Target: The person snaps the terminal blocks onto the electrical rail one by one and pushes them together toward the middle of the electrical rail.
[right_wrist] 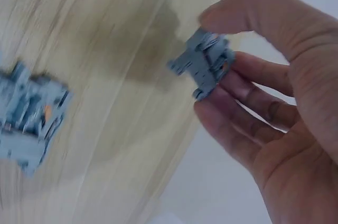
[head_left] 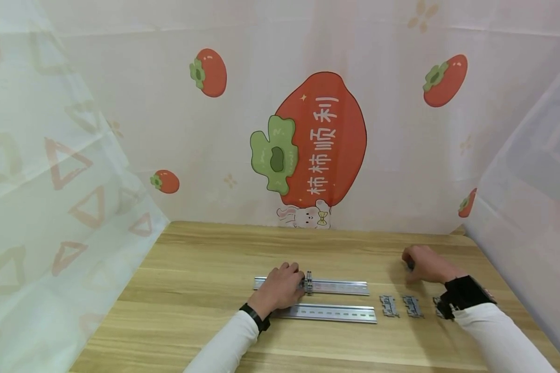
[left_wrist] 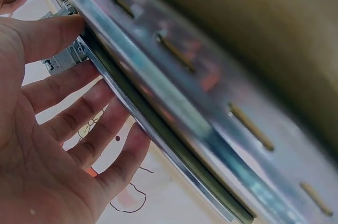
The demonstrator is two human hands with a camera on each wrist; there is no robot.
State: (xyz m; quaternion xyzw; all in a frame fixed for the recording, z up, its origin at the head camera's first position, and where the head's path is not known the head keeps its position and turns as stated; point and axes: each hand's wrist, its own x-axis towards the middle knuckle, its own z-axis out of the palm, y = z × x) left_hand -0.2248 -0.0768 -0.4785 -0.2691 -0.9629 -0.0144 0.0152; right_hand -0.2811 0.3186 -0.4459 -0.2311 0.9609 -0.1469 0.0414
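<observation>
In the head view, my left hand [head_left: 283, 285] is at the far DIN rail [head_left: 343, 287], with thumb and forefinger on either side of a grey terminal block [left_wrist: 66, 57]. Another terminal block [head_left: 309, 283] stands on that rail just right of my fingers. My right hand [head_left: 427, 263] is off to the right, above the table. Between its thumb and fingertips it pinches a grey terminal block [right_wrist: 203, 60], seen side-on in the right wrist view. A second DIN rail [head_left: 338, 313], slotted along its length, lies nearer, partly hidden behind my left wrist.
To the right of the rails, loose terminal blocks lie in a row: one left [head_left: 389, 306], one middle [head_left: 413, 306], and one right [head_left: 441, 306] partly covered by my right wrist. A printed cloth [head_left: 382, 207] hangs behind the wooden table [head_left: 191, 311] and along both sides.
</observation>
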